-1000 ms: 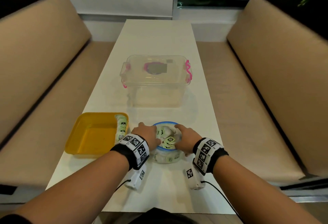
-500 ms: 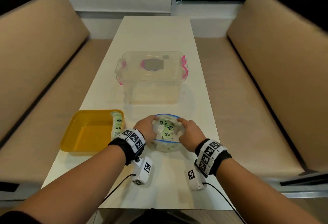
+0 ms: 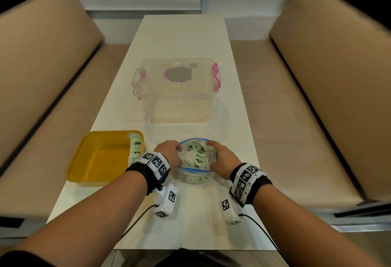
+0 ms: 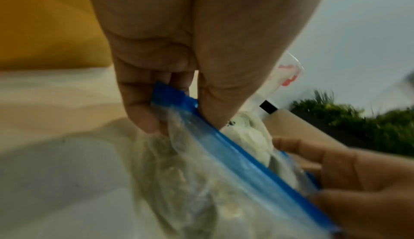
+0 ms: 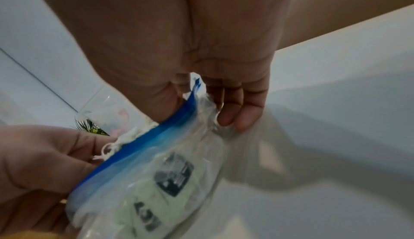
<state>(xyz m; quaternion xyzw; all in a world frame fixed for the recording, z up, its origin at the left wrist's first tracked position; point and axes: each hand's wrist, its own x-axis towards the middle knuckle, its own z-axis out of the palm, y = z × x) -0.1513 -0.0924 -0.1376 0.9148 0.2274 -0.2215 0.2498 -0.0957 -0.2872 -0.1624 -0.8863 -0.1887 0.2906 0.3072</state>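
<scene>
A clear zip bag with a blue seal strip stands on the white table, its mouth held wide. Inside lie several pale green packets with black print. My left hand pinches the bag's left rim between thumb and fingers. My right hand pinches the right rim the same way. In the right wrist view the packets show through the plastic.
A yellow tray sits left of the bag, with a row of green packets along its right wall. A clear lidded box with pink latches stands behind the bag. Beige benches flank the table.
The bag's mouth has been pulled wider, with both hands spreading apart along the rim. The head view has shifted slightly.
</scene>
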